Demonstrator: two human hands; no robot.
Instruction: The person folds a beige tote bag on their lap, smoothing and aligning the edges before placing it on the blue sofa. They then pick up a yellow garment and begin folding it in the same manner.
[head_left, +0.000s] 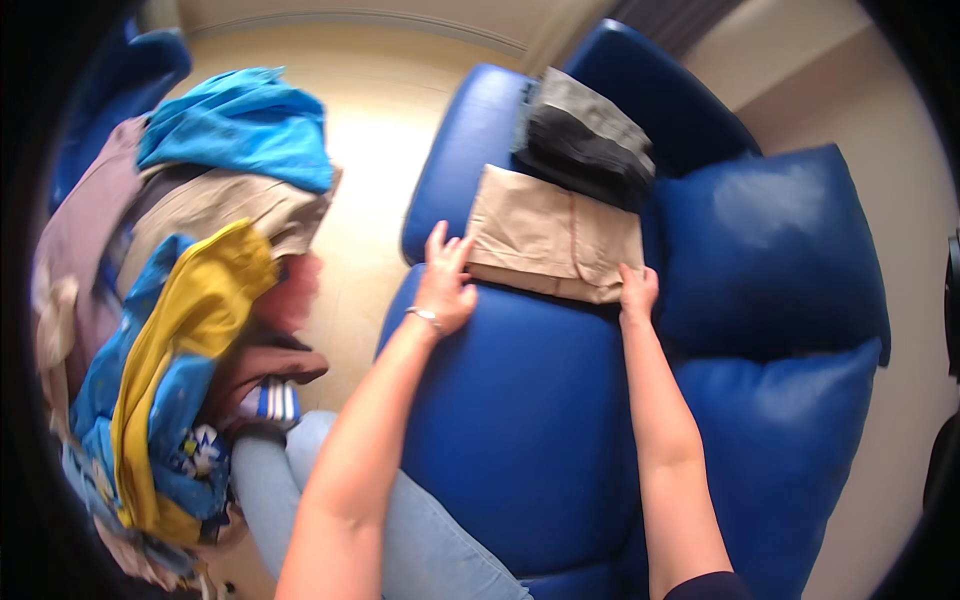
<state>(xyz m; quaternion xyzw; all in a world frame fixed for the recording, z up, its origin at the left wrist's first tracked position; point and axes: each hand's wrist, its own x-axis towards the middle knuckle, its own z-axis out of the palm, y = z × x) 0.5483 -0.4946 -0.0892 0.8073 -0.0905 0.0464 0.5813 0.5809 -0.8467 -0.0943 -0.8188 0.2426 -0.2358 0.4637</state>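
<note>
A folded beige garment with a reddish-brown seam lies flat on the blue sofa seat, across the gap between two cushions. My left hand, with a bracelet at its wrist, is at the garment's left edge. Its fingers are spread and the fingertips reach the cloth. At the near right corner, my right hand pinches the fabric between thumb and fingers. Just beyond the beige garment is a stack of folded clothes, a black one with a grey one at its far side.
To the left, a heap of loose clothes holds a bright blue garment, yellow trousers and a mauve piece. Blue back cushions line the sofa's right side. Pale floor shows between heap and sofa.
</note>
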